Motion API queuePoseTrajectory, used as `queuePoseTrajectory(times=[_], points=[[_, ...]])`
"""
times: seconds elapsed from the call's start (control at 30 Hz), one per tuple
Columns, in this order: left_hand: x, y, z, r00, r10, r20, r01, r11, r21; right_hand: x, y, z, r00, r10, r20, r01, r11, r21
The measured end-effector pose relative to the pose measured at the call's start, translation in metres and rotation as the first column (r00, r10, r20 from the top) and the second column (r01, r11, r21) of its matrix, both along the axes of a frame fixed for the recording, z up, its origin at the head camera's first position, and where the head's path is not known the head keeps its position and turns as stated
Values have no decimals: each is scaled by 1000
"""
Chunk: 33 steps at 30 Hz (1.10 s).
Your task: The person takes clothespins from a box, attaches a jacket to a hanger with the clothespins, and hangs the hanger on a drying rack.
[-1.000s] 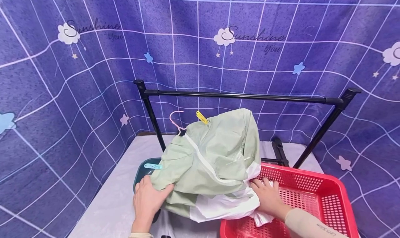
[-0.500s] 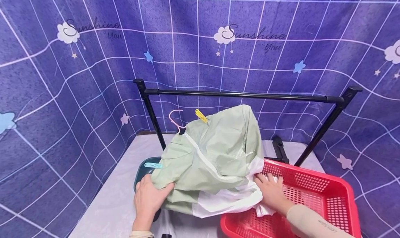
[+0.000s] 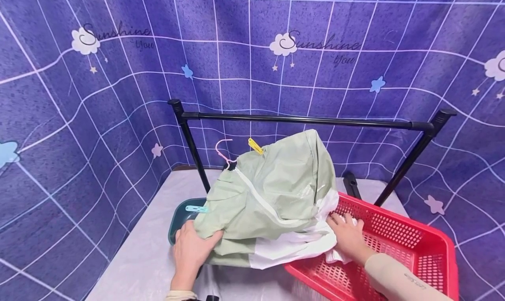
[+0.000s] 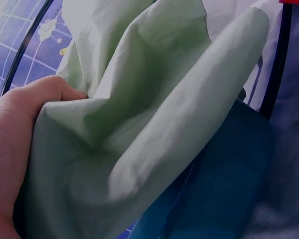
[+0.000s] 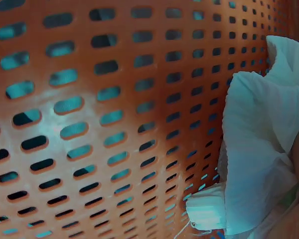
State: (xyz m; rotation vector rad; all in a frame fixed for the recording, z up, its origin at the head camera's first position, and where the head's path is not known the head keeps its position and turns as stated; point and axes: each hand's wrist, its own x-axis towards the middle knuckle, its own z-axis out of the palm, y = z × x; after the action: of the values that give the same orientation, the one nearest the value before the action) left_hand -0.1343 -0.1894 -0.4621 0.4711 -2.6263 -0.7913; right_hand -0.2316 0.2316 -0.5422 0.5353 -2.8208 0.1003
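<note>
A light green and white jacket (image 3: 284, 182) with a white zipper is spread at a slant in the head view. Out of its collar sticks the hook of a pink hanger (image 3: 223, 151). A yellow clothespin (image 3: 255, 146) sits at its upper edge, a light blue clothespin (image 3: 196, 209) at its left edge. My left hand (image 3: 193, 250) grips the jacket's left side, thumb on top; its other fingers are mostly hidden by cloth. My right hand (image 3: 349, 237) holds bunched white fabric of the jacket above the red basket (image 3: 428, 231).
Behind the jacket stands a black rack, its crossbar (image 3: 307, 120) bare. A dark teal bin (image 3: 173, 224) is partly covered by the jacket's left side. The white-covered table (image 3: 134, 257) extends left and front. A purple patterned curtain (image 3: 244, 73) encloses the back and sides.
My right hand has moved right and slightly up with the white fabric, stretching the jacket that way. The red basket has shifted and turned to the right. My left hand has moved slightly right.
</note>
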Motion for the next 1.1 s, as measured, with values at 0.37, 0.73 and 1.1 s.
queuePoseTrajectory(times=[0.37,0.73,1.1], points=[[-7,8,-9,1000,-17,-27,16,1000,-12,-16,11,1,997,-10,77,10,1000,9],[-10,11,-9,1000,-12,-11,12,1000,-2,-27,13,4,989,-7,150,8,1000,-7],[-12,12,-9,1000,-8,6,8,1000,-2,-28,14,-1,989,30,148,-35,999,26]])
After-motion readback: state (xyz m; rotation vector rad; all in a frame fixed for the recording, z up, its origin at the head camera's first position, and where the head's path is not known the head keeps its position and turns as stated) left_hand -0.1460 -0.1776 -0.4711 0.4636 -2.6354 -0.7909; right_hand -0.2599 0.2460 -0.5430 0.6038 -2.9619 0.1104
